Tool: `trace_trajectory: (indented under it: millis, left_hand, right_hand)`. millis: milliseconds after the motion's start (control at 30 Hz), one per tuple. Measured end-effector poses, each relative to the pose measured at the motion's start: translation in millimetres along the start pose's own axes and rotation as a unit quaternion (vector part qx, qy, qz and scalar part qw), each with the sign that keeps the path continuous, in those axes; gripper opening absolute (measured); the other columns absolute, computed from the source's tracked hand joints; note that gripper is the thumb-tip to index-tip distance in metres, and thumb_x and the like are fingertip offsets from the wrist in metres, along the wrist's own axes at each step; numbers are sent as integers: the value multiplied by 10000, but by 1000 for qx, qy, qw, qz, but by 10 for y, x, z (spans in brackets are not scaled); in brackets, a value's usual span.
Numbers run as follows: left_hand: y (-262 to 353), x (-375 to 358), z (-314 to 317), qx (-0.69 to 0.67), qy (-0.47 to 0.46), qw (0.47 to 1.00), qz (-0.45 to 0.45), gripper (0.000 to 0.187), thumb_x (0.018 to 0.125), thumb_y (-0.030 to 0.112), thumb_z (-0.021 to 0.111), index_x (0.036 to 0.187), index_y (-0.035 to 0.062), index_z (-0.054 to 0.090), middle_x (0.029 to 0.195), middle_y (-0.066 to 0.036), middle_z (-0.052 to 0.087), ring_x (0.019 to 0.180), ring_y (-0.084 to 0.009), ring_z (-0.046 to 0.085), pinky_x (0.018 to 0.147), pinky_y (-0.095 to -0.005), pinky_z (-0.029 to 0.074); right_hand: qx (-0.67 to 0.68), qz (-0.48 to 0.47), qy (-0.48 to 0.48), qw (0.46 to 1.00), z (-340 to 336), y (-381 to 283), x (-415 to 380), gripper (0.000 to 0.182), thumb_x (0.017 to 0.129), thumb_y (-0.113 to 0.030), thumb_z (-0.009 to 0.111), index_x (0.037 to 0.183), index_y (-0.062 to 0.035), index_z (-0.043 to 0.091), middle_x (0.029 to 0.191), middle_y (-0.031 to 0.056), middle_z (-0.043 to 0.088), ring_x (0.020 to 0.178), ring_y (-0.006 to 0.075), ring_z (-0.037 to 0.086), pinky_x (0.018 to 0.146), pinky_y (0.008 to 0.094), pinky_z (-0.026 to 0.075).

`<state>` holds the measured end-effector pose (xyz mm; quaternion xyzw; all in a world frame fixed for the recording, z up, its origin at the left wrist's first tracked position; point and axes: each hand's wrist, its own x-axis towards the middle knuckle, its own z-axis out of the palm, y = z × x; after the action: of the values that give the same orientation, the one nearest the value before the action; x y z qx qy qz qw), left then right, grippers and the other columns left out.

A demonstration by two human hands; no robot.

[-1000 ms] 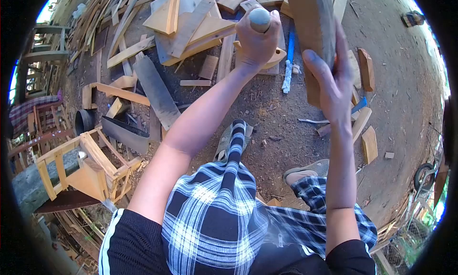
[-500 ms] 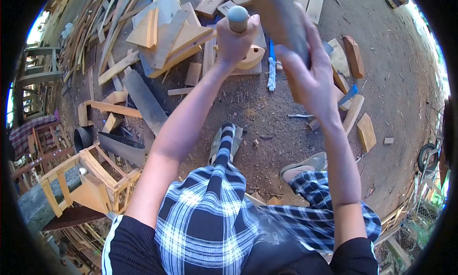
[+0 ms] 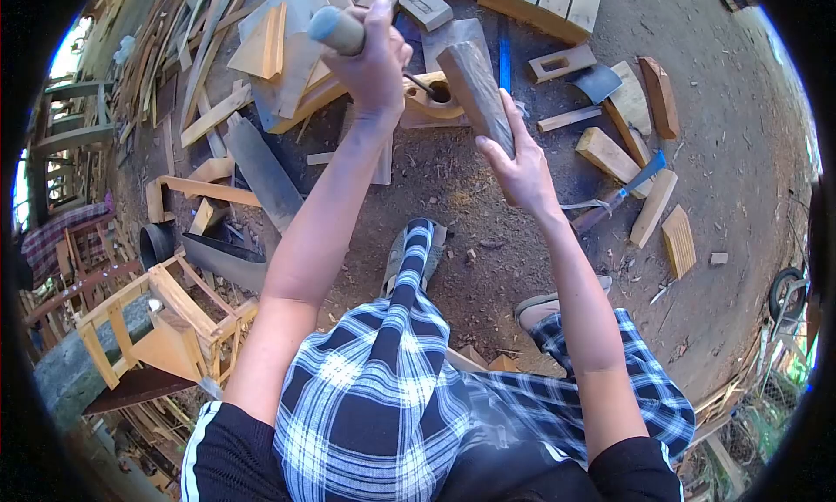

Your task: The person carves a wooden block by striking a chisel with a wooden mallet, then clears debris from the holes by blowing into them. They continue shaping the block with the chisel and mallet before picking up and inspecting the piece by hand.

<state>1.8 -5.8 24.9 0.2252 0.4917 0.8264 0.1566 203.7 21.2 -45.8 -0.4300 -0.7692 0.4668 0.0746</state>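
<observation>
A chisel (image 3: 421, 84) with a thick round handle is wrapped in the fingers of my left hand (image 3: 373, 71). It leans over to the left, its thin metal shaft reaching down to a hole in a pale, rounded wooden workpiece (image 3: 425, 111). My right hand (image 3: 525, 169) grips a rough wooden block (image 3: 475, 88), which slants up and left and overlaps the workpiece's right side in this view. Behind the workpiece stands a grey-brown wooden board (image 3: 457, 33).
Boards and offcuts (image 3: 261, 40) are heaped at left. A slatted wooden piece (image 3: 544, 6) lies at the back. On the right are a blue-bladed knife (image 3: 640, 175), a curved dark plate (image 3: 596, 83) and several wood blocks. A small wooden frame (image 3: 178, 306) sits at lower left.
The wooden block in my right hand has come down and left from a raised, blurred position. My left hand has shifted left, with the chisel handle now tipped leftward.
</observation>
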Motion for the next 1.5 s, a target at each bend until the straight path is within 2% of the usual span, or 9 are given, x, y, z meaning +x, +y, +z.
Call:
trace_trajectory:
  millis: [800, 1033, 1100, 1167, 1233, 1300, 1333, 1433, 1500]
  left_hand:
    - [-377, -73, 58, 20, 45, 998, 47, 303, 955, 216, 667, 806, 90, 435, 534, 26, 426, 405, -45, 375, 390, -229, 321]
    - [-476, -131, 103, 115, 50, 988, 87, 252, 904, 215, 735, 760, 59, 599, 654, 6, 624, 590, -80, 597, 563, -241, 472]
    - [-362, -262, 226, 150, 33, 979, 138, 214, 879, 209, 752, 805, 49, 631, 728, -18, 672, 638, -98, 628, 590, -262, 494]
    - [-360, -348, 340, -181, 13, 983, -8, 200, 848, 192, 759, 816, 36, 637, 790, -33, 697, 691, -123, 658, 635, -288, 519]
    - [-577, -255, 187, -172, -23, 985, -6, 213, 810, 187, 774, 852, 21, 646, 842, -44, 714, 775, -141, 687, 682, -308, 535]
    - [-759, -198, 10, 224, -26, 961, 162, 235, 791, 190, 796, 862, 22, 648, 851, -44, 718, 791, -149, 693, 690, -303, 537]
    - [-768, -242, 46, -89, -34, 995, -29, 253, 790, 202, 805, 875, 17, 654, 843, -37, 714, 768, -133, 681, 667, -298, 529]
    - [-672, -193, 73, -106, -76, 991, -33, 231, 821, 193, 783, 895, 10, 663, 828, -29, 707, 725, -100, 653, 627, -287, 517]
    - [-352, 60, -72, 130, -236, 961, -69, 201, 851, 226, 770, 952, 72, 689, 808, 4, 667, 719, -31, 597, 620, -242, 489]
  right_hand:
    - [110, -31, 5, 993, 5, 12, 10, 820, 873, -464, 640, 1560, -273, 234, 1373, 249, 544, 1204, 382, 586, 1008, 452, 462]
    - [209, -225, 89, 947, -706, -1205, -155, 804, 877, -385, 632, 1550, -133, 273, 1336, 257, 557, 1134, 302, 618, 944, 407, 515]
    - [96, -344, 72, 931, -899, -1431, -121, 812, 881, -228, 677, 1537, -25, 243, 1212, 228, 628, 1021, 317, 669, 901, 390, 550]
    - [4, -261, -22, 965, -1122, -1628, -152, 807, 865, -197, 688, 1548, -109, 268, 1104, 203, 666, 894, 309, 688, 844, 413, 564]
    - [-256, -242, 8, 936, -1247, -1774, -201, 790, 877, -216, 679, 1554, -176, 274, 990, 186, 675, 776, 275, 682, 775, 408, 571]
    - [-83, -310, 11, 947, -1121, -1517, -130, 783, 887, -249, 669, 1555, -169, 269, 987, 181, 675, 756, 256, 682, 738, 401, 574]
    - [-7, -315, 2, 949, -1030, -1509, -122, 792, 888, -262, 664, 1559, -169, 253, 993, 181, 676, 759, 255, 683, 727, 400, 575]
    - [-141, -190, -34, 971, -1065, -1500, -184, 829, 885, -266, 653, 1571, -177, 195, 1042, 198, 679, 798, 295, 692, 734, 422, 578]
    - [152, -202, -7, 968, -870, -1240, -163, 730, 881, -283, 613, 1521, -87, 323, 1282, 142, 570, 1126, 209, 593, 941, 329, 489]
